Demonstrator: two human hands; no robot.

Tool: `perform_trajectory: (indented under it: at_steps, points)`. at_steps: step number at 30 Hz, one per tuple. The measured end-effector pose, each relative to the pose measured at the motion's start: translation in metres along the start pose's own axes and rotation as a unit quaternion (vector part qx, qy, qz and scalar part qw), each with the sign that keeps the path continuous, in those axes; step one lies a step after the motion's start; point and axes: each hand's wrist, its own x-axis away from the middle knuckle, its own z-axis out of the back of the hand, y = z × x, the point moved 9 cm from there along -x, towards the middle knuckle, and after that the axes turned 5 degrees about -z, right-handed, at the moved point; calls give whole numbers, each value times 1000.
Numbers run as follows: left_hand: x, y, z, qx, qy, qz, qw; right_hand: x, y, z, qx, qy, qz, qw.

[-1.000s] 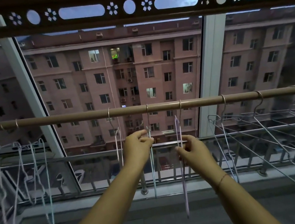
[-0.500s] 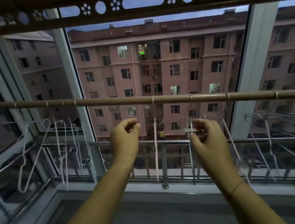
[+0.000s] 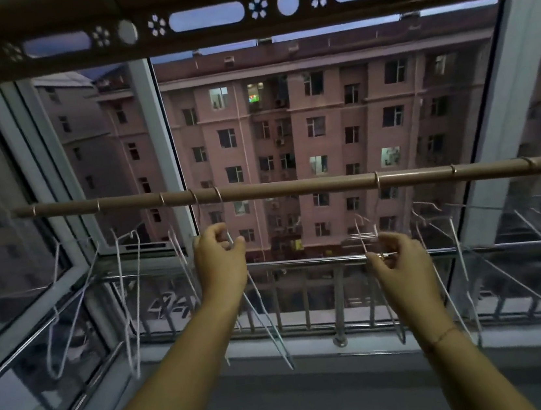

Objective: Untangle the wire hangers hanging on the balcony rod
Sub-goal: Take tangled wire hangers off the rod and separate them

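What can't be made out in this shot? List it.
Head view, all four:
1. Whether the left hand pinches the hanger by its thumb: motion blur smears the contact.
2. How the hangers on the right interlock: thin, blurred, cut by the right edge.
3. Where the rod ends: the right edge cuts it, blur swallows the left.
4. How many wires the right hand grips: its fingers cover them.

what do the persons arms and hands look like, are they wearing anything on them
The left forearm and right forearm are bare to the frame edge, with no sleeves in view. The left hand and right hand are ungloved, and no rings show. The only thing worn is a thin cord bracelet around the right wrist.
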Motion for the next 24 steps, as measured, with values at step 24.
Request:
perform_trajectory:
  at_steps: [24]
  points:
    - [30,21,-113,129,-216,15,968,-23,8,-18,-59,-29,-14,998]
